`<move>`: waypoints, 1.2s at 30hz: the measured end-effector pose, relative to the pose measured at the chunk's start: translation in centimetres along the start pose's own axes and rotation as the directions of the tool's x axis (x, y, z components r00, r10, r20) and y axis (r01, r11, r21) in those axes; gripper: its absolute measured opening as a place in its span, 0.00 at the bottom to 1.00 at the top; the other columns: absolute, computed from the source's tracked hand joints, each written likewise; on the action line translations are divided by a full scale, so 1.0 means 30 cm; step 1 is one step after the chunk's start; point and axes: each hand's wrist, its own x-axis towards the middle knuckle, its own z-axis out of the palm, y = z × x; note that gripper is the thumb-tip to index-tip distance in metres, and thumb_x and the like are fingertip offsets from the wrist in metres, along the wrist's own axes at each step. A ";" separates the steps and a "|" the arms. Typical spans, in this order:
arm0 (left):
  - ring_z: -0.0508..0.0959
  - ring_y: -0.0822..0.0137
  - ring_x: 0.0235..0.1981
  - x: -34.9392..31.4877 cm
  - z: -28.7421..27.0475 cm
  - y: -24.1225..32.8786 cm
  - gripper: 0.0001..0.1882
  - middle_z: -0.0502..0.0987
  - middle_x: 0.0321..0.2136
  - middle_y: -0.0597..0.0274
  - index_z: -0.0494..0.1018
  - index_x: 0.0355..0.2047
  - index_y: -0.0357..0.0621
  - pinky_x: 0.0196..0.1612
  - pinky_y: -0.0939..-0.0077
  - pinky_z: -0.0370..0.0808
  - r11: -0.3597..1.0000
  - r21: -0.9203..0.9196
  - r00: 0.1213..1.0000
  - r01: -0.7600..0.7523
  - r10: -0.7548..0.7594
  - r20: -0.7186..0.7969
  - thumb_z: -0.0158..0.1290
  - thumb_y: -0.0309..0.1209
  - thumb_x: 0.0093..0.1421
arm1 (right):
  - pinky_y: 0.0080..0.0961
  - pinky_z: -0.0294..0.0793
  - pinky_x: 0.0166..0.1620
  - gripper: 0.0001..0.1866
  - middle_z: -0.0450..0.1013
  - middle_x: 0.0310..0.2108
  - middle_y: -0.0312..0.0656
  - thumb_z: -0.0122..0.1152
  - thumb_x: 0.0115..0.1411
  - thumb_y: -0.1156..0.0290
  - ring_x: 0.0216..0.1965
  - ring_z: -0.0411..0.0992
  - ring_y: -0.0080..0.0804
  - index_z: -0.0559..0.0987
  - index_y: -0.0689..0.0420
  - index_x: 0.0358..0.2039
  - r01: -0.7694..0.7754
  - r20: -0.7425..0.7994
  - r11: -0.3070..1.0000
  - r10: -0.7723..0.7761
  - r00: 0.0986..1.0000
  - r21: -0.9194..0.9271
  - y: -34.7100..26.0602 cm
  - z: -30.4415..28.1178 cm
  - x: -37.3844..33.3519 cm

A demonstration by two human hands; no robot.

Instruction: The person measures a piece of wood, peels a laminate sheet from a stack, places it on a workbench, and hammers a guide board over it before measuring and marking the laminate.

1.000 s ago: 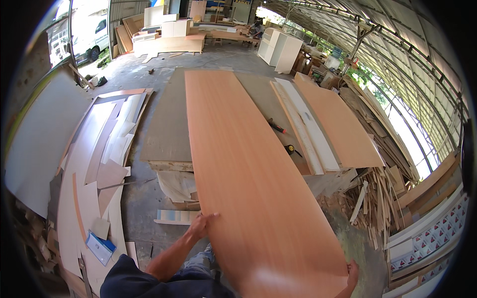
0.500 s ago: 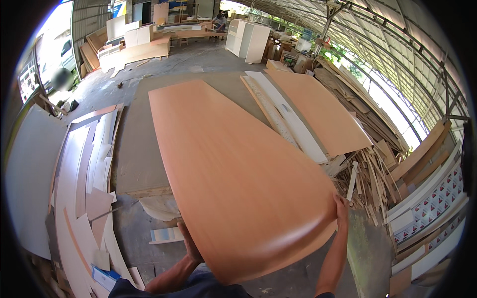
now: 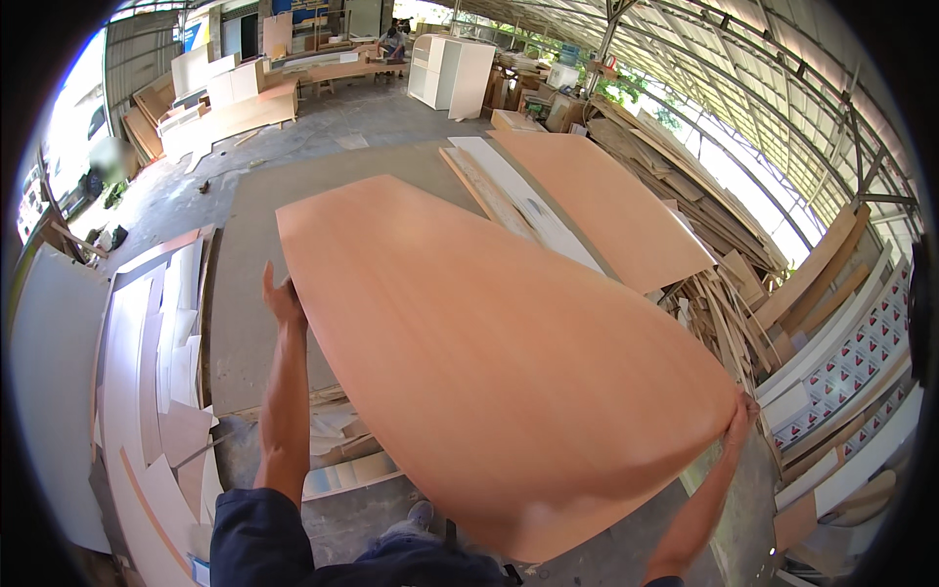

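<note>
A large, thin, orange-brown plywood sheet (image 3: 489,362) is held out in front of me, bowed along its near end. My left hand (image 3: 285,300) is at its left edge, far up the side, with the thumb sticking up and the other fingers mostly hidden by the sheet. At the right corner, my right hand (image 3: 743,417) grips the edge with bent fingers. Beneath the sheet's far part lies a wide grey-brown board (image 3: 256,284); whether the two touch there I cannot tell.
Another orange-brown sheet (image 3: 611,201) lies beyond, beside long pale strips (image 3: 523,196). White offcuts (image 3: 132,342) are piled at left. Scrap wood (image 3: 719,313) and leaning panels (image 3: 841,391) stand at right. A white cabinet (image 3: 450,76) and a person (image 3: 391,44) are at the back.
My left hand has moved from the near left corner farther up the left edge. The sheet has turned and shifted, its near right corner moving right with my right hand. The view has shifted too.
</note>
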 end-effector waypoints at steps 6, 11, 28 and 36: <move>0.78 0.59 0.35 -0.012 0.281 -0.044 0.24 0.78 0.37 0.51 0.72 0.45 0.33 0.37 0.69 0.76 0.992 0.125 0.999 -0.019 0.015 0.035 0.50 0.44 0.60 | 0.19 0.59 0.24 0.20 0.69 0.18 0.28 0.59 0.65 0.59 0.20 0.61 0.14 0.76 0.57 0.19 0.048 -0.135 0.998 -0.041 0.990 0.047 -0.088 -0.216 -0.031; 0.76 0.66 0.25 0.104 0.354 -0.034 0.14 0.76 0.25 0.59 0.75 0.31 0.39 0.30 0.72 0.75 0.911 0.400 0.987 -0.100 0.040 0.156 0.52 0.38 0.54 | 0.18 0.61 0.24 0.21 0.69 0.18 0.28 0.57 0.66 0.58 0.20 0.62 0.15 0.76 0.57 0.18 0.008 -0.228 1.000 -0.005 0.974 0.012 -0.046 -0.324 -0.027; 0.80 0.60 0.21 -0.719 1.813 -0.172 0.14 0.79 0.24 0.54 0.74 0.32 0.38 0.26 0.67 0.79 0.938 0.231 0.789 -0.257 0.066 0.611 0.51 0.37 0.54 | 0.33 0.76 0.42 0.35 0.76 0.43 0.49 0.53 0.63 0.42 0.40 0.75 0.36 0.79 0.68 0.46 -0.167 -0.434 0.978 0.205 0.877 0.124 0.213 -0.945 0.144; 0.80 0.57 0.24 -0.796 2.219 -0.547 0.15 0.78 0.27 0.51 0.73 0.35 0.34 0.29 0.65 0.79 0.983 -0.086 0.562 -0.165 0.165 0.811 0.52 0.34 0.53 | 0.37 0.75 0.47 0.36 0.73 0.50 0.50 0.46 0.66 0.42 0.46 0.73 0.39 0.75 0.68 0.51 -0.115 -0.709 0.991 0.133 0.692 0.073 0.167 -1.050 0.211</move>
